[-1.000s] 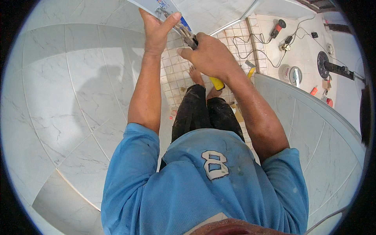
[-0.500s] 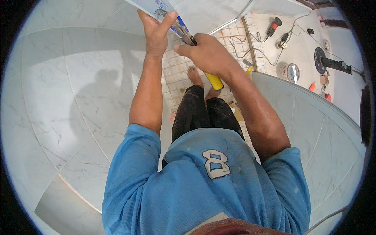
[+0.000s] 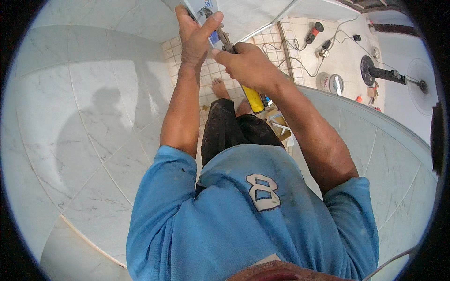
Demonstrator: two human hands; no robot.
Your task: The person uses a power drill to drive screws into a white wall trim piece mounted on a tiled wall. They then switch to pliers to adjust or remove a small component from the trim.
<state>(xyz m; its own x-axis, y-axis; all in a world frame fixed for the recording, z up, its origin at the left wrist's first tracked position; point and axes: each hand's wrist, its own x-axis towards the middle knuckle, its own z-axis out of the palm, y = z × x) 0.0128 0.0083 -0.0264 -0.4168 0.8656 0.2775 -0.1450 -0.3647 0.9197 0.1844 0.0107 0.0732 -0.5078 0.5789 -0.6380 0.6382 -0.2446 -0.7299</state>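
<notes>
My left hand (image 3: 193, 33) is raised at the top of the view and grips a light grey and blue packet or tube (image 3: 200, 9), thumb across its front. My right hand (image 3: 244, 63) is just below and to the right of it, closed around a tool with a yellow handle (image 3: 253, 98) whose metal front end (image 3: 224, 40) reaches up to the packet. What the metal tip does at the packet is too small to tell. Below the hands are my dark trousers and bare feet on small square floor tiles (image 3: 213, 72).
Pale marble-patterned tiled walls (image 3: 84, 122) curve on the left and right. On the floor beyond lie a power tool with red grip (image 3: 313, 33), cables (image 3: 300, 61), a round tin (image 3: 333, 83) and a black fan-like stand (image 3: 375, 71).
Both hands have shifted slightly, staying together at the packet. My left thumb now lies further across the packet's front, and the tool stays against it.
</notes>
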